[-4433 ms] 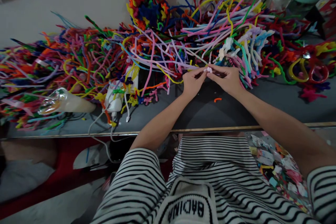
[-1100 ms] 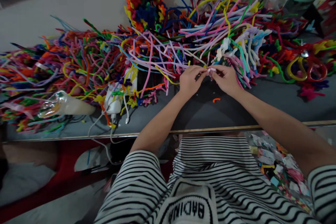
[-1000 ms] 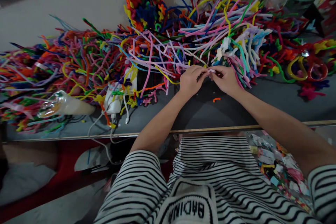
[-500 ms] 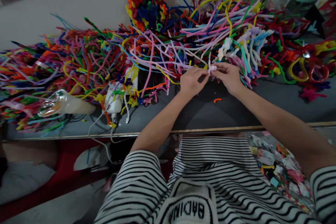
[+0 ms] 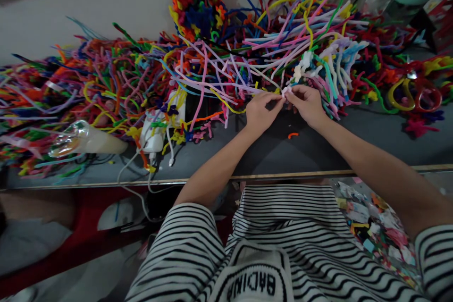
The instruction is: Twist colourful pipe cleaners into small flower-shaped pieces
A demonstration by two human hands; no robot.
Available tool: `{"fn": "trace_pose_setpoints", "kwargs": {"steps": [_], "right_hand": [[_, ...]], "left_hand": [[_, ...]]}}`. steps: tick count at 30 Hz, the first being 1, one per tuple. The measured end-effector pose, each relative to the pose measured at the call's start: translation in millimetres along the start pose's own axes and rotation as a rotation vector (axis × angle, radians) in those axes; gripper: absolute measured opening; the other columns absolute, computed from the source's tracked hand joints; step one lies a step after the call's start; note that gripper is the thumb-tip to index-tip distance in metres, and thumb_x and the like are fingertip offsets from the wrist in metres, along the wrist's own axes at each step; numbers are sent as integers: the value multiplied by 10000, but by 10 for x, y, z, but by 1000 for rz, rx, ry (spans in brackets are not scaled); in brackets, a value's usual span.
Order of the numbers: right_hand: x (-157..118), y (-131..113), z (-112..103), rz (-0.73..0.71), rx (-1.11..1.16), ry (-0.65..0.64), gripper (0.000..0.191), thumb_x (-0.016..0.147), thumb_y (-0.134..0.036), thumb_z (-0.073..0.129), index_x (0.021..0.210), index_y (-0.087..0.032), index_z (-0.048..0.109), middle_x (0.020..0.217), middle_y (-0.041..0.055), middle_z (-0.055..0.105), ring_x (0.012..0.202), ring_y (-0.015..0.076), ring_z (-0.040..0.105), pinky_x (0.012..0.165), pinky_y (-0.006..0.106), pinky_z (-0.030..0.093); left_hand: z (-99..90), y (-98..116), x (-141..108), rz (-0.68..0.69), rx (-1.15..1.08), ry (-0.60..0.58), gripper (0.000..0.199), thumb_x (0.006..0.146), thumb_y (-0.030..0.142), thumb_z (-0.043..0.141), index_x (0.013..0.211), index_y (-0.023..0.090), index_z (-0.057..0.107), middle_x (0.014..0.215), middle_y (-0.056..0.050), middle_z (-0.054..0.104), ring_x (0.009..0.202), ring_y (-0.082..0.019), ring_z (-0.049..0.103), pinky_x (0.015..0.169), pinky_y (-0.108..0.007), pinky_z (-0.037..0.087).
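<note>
Pinching small pale-pink fuzzy pipe-cleaner piece [image 5: 287, 92] w/ L hand [image 5: 262, 109] & R hand [image 5: 307, 105], thumb and fingertips clamped on it in each, over dark grey flat worktop [image 5: 283, 155], well back fr. front edge. Can see short curved orange fuzzy scrap [image 5: 293, 135] betw. hands & front edge, plus heaped multicol. fuzzy pipe cleaners [image 5: 120, 68] along back edge.
</note>
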State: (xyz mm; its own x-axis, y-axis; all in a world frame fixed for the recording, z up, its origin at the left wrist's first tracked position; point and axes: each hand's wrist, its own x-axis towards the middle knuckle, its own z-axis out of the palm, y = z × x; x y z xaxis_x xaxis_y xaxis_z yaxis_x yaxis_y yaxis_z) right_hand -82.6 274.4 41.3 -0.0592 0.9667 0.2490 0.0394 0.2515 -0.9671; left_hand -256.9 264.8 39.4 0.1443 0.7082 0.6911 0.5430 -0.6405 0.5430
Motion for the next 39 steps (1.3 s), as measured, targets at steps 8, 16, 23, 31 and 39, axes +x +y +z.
{"fn": "trace_pose_setpoints", "kwargs": {"steps": [8,16,23,31,39], "right_hand": [[-35,-30,8,-13,-70,42,604,725,-824,766,823,-230,718,734,29,716,555,158,619,508,330,537],[-58,-64,15,-35,-91,21,612,737,-842,742,840,-240,713,735,35,712,565,164,632,508,327,532],[-41,-85,26,16,17,-20,618,699,-825,781,815,-221,715,668,13,669,521,148,604,416,284,443],[-36,59,37,18,-24,59,530,738,-743,808,881,-239,727,713,28,721,597,186,676,437,286,490],[-118,-2,60,-142,-249,58,267,886,-489,737,944,-229,729,861,56,767,756,222,718,660,370,583]], "left_hand": [[22,-7,2,-132,-101,-51,215,979,365,662,892,192,757,887,-47,795,791,-141,710,746,-281,556],[37,-59,17,-285,-341,-107,383,954,574,675,933,200,749,870,-39,766,741,-130,659,602,-261,490],[132,-161,22,-514,-683,-279,404,908,633,706,945,231,690,738,7,631,615,-91,552,498,-228,397],[25,-40,52,-261,-253,-42,393,911,590,715,1003,210,747,914,-41,765,716,-119,620,669,-276,505],[-21,42,39,-154,-120,-79,195,930,369,704,828,203,709,802,-21,744,737,-138,638,696,-290,491]]}}
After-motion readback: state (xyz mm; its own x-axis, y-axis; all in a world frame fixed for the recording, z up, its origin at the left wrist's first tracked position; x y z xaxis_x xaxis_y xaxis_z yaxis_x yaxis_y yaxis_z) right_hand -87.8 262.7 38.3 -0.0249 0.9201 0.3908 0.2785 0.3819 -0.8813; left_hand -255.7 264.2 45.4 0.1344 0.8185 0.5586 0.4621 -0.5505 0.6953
